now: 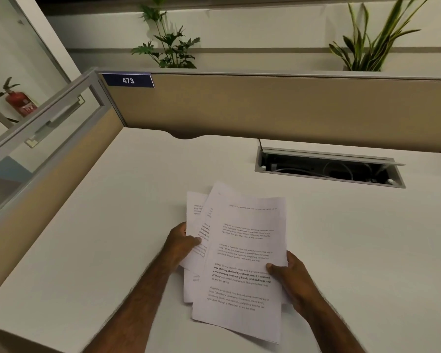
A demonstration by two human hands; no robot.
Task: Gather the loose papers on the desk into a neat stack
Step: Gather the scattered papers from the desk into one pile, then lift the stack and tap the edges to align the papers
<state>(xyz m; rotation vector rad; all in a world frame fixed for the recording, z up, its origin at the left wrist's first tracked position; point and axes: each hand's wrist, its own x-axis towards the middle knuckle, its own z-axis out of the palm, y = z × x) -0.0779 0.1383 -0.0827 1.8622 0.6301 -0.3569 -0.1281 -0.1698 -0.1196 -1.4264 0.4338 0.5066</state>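
Papers (242, 253) are all off the desk (99, 238) now, held between both hands over its near-middle part, w/ no loose sheet visible elsewhere on the top.

Going left to right: left hand (181, 247) pinches the left edge of the bundle, thumb on top of the under sheets, fingers hidden beneath. Those under sheets are fanned, corners poking out up-left and down-left, so edges aren't flush. Next, the top sheet: printed side up, long axis running away from the person, tipped slightly clockwise vs. the sheets below. Right hand (290, 276) grips the right edge lower down, thumb pressed on the page, fingers under.

Key relation: the sheets splay toward the left hand side, while the right edge looks closer to lined up. So the squaring prob. has to come from the left, pushing the fan in toward the right hand, then tapping a short edge on the desk, which lies right under the bundle. Both hands about equally near; neither is free.

Further right, well apart from the papers: open cable hatch (329, 166) sunk in the desk. Worth setting the stack down clear of it.
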